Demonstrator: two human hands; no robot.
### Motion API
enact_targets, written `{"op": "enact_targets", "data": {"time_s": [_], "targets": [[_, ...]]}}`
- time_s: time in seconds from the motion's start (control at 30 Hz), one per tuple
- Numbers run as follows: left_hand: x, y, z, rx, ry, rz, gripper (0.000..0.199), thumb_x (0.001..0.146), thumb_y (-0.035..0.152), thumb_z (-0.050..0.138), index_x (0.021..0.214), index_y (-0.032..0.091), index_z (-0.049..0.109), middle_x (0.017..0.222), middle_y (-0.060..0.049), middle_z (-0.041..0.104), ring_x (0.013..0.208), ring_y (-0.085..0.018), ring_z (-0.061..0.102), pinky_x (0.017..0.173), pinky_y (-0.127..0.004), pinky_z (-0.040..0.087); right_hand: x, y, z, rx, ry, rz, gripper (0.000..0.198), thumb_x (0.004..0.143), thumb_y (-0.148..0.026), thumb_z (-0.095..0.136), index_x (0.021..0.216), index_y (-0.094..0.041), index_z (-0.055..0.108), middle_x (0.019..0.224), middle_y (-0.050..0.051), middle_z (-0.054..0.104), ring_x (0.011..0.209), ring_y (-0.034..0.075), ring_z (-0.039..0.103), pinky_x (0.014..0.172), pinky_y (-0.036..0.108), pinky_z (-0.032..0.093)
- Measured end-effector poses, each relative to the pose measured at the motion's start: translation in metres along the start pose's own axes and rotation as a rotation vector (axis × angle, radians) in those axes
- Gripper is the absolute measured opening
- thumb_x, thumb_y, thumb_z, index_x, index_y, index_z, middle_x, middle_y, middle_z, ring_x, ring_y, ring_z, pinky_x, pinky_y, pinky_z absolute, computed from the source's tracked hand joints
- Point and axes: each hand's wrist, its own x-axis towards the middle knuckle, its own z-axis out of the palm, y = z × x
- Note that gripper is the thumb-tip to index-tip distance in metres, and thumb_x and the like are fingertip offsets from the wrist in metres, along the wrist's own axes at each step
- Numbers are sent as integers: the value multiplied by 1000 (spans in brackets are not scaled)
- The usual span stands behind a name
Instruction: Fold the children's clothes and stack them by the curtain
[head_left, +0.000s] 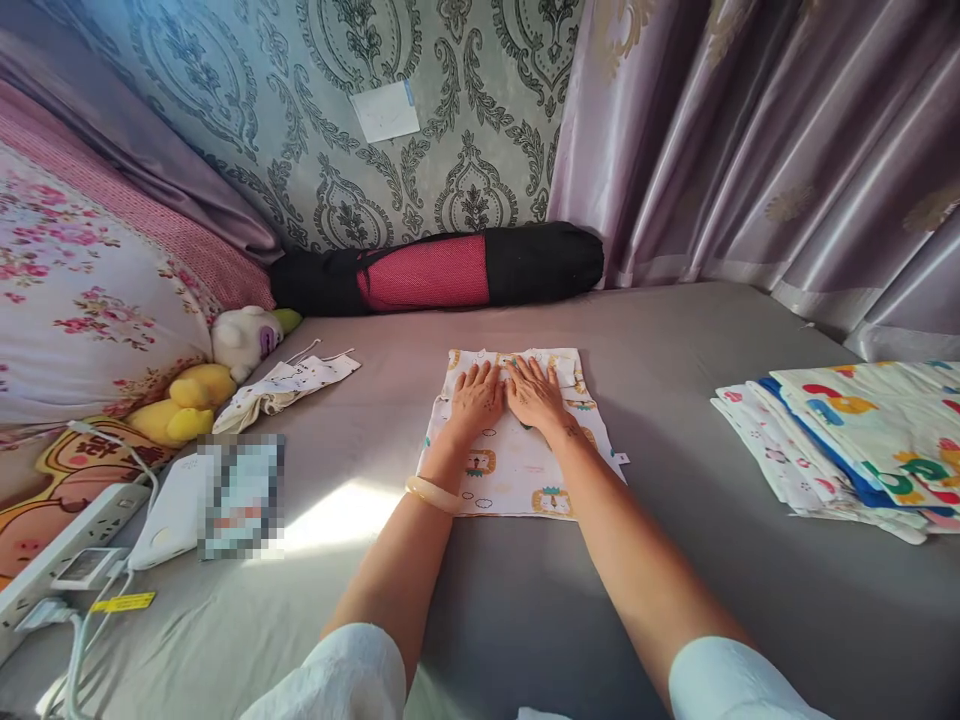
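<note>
A white cloth (517, 490) printed with yellow lions and small clouds lies folded into a rough rectangle on the grey bed sheet. My left hand (478, 397) rests palm down on its far part, fingers stretched forward. Right beside it, my right hand (534, 393) lies flat on the same cloth with its fingers spread. The two hands are close together near the middle. Both palms hide part of the cloth's far half. A small white tag sticks out at the cloth's right edge.
Folded printed cloths (817, 440) are stacked at the right. At left lie a drawstring bag (289, 388), plush toys (244, 340), a white device (174, 510), a blurred-out object (244, 495) and a power strip (71, 560). A black and red roll bag (435, 270) lies along the wall.
</note>
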Motion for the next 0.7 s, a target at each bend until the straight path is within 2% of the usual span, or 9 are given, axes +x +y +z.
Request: {"op": "enact_targets", "data": {"time_s": [0.13, 0.2, 0.27, 0.37, 0.57, 0.7], "targets": [[12, -5, -15, 17, -97, 31, 44, 99, 34, 38, 139, 20, 51, 151, -11, 47, 140, -27, 42, 115, -45, 32, 1, 1, -3, -10, 70, 52, 55, 101, -31, 25, 151, -13, 39, 160, 11, 31, 149, 27, 21, 120, 51, 8], [20, -9, -22, 47, -69, 38, 43, 100, 34, 37, 137, 18, 52, 149, -12, 49, 140, -26, 42, 116, -45, 32, 1, 3, -5, -28, 124, 94, 55, 101, -30, 26, 151, -13, 39, 161, 11, 29, 150, 27, 19, 120, 52, 7], [27, -14, -26, 101, -2, 28, 46, 101, 34, 33, 139, 15, 50, 151, -13, 46, 144, -26, 35, 119, -46, 26, 1, 4, -6, -45, 147, 143, 55, 101, -30, 25, 151, -13, 38, 161, 11, 28, 150, 27, 17, 120, 53, 6], [33, -23, -22, 173, 32, 3, 52, 102, 38, 27, 144, 11, 44, 155, -15, 39, 149, -28, 25, 122, -47, 19, 1, 7, -5, -71, 109, 203, 57, 101, -32, 23, 152, -10, 35, 162, 12, 25, 150, 26, 17, 120, 52, 8], [33, -46, -3, 172, -2, 22, 59, 103, 42, 23, 146, 6, 40, 153, -19, 42, 145, -28, 33, 120, -43, 24, 0, 8, -3, -100, 61, 221, 58, 102, -33, 19, 154, -11, 31, 163, 11, 22, 150, 25, 16, 120, 52, 9], [36, -62, -2, 119, -60, 79, 62, 103, 45, 20, 149, 8, 36, 156, -16, 37, 147, -25, 29, 121, -41, 22, 0, 8, -3, -106, 65, 219, 58, 102, -34, 21, 154, -11, 32, 163, 10, 22, 150, 26, 17, 120, 52, 9]]}}
